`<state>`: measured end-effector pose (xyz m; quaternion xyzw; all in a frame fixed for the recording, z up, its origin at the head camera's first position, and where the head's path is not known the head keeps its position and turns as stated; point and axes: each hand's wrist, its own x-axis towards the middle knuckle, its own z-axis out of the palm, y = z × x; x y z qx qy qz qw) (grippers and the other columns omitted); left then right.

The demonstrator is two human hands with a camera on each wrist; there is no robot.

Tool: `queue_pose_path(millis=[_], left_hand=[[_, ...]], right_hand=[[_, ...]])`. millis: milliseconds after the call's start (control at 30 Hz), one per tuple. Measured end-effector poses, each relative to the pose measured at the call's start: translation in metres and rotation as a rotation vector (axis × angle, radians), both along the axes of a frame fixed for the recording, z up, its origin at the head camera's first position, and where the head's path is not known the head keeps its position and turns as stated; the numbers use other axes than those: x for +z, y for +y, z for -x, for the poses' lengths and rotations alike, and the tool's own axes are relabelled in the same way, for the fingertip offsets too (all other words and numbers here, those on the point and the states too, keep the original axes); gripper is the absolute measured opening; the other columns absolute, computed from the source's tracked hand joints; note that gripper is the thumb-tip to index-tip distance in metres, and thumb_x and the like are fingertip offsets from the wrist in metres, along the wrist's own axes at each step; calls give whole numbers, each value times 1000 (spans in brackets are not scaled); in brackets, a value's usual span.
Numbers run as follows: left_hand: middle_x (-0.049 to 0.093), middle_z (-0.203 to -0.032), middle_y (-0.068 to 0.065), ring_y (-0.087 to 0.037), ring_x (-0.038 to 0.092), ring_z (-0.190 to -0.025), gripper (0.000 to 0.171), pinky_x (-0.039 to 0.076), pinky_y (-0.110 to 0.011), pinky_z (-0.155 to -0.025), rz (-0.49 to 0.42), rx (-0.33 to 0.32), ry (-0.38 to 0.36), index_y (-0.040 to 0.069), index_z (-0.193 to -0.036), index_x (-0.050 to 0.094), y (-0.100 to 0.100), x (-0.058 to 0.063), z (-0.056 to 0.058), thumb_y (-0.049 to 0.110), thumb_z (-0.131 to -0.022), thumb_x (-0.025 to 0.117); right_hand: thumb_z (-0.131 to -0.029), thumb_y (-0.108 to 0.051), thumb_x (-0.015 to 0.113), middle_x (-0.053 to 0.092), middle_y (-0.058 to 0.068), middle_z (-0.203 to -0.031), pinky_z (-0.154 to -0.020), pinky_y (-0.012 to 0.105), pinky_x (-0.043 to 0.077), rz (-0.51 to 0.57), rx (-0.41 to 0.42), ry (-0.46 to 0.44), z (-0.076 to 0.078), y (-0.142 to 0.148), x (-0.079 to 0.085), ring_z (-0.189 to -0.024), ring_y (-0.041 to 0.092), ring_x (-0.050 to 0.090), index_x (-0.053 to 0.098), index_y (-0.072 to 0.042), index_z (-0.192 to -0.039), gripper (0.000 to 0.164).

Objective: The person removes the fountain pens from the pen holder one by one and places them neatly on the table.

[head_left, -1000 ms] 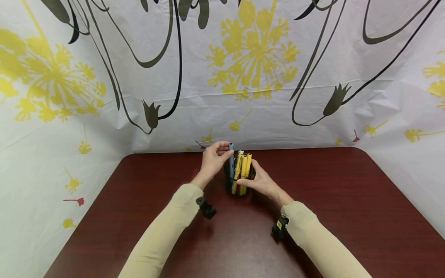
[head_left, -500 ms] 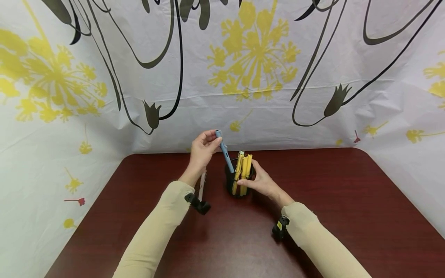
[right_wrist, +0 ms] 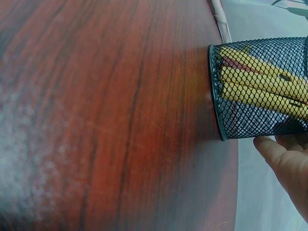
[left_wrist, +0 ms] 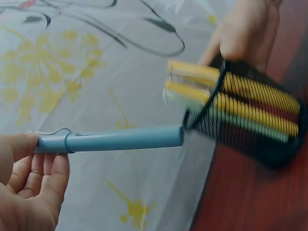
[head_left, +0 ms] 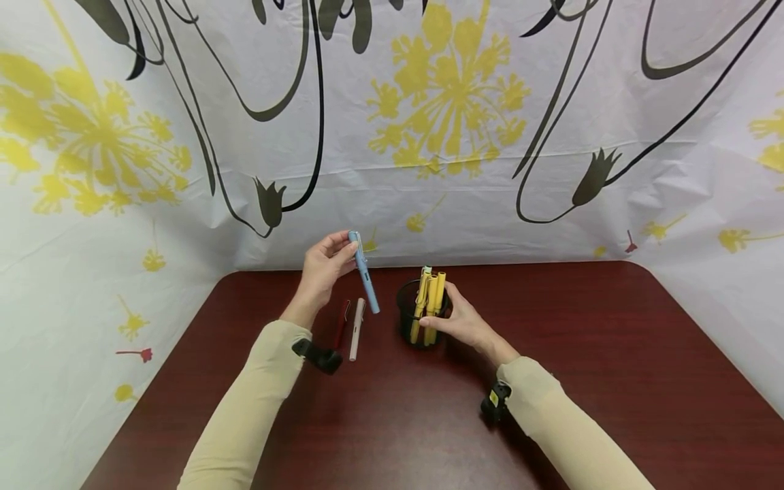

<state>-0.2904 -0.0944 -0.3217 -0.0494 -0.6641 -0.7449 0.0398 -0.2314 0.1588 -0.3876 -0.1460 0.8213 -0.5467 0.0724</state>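
My left hand (head_left: 324,267) pinches a light blue pen (head_left: 367,279) by its clip end, its other end pointing down and right above the table. In the left wrist view the whole barrel of the blue pen (left_wrist: 125,138) shows, apart from the cup. My right hand (head_left: 463,318) holds the side of a black mesh pen cup (head_left: 407,313), thumb in front and fingers behind. Several yellow pens (head_left: 431,299) and a pale green one (left_wrist: 185,98) stand in the cup. The right wrist view shows yellow pens (right_wrist: 264,86) through the mesh, with the right thumb (right_wrist: 272,149) against it.
A pale pinkish pen (head_left: 356,330) and a dark red pen (head_left: 341,323) lie side by side on the dark red wooden table (head_left: 416,422), left of the cup. A patterned white cloth (head_left: 343,150) hangs behind the table's far edge.
My left hand has lifted the blue pen out of the cup and carried it left. The pale and red pens have come into view below it. The right hand stays on the cup.
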Motion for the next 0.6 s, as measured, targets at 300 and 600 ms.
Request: queue_pose_path(millis=[300, 600], left_hand=[[60, -98, 1, -1, 60, -79, 38, 54, -24, -76, 211, -20, -124, -5, -129, 52, -42, -26, 8, 7, -93, 58], [55, -125, -21, -5, 59, -86, 42, 50, -39, -92, 378, -31, -219, -6, -132, 48, -72, -55, 19, 9, -94, 56]], right_hand=[[-85, -18, 70, 14, 25, -153, -104, 59, 31, 1, -3, -6, 7, 2, -9, -134, 42, 30, 10, -2, -149, 90], [-82, -30, 73, 17, 19, -154, -104, 56, 33, -5, -17, 22, 22, 7, -33, -135, 35, 31, 12, -11, -150, 94]])
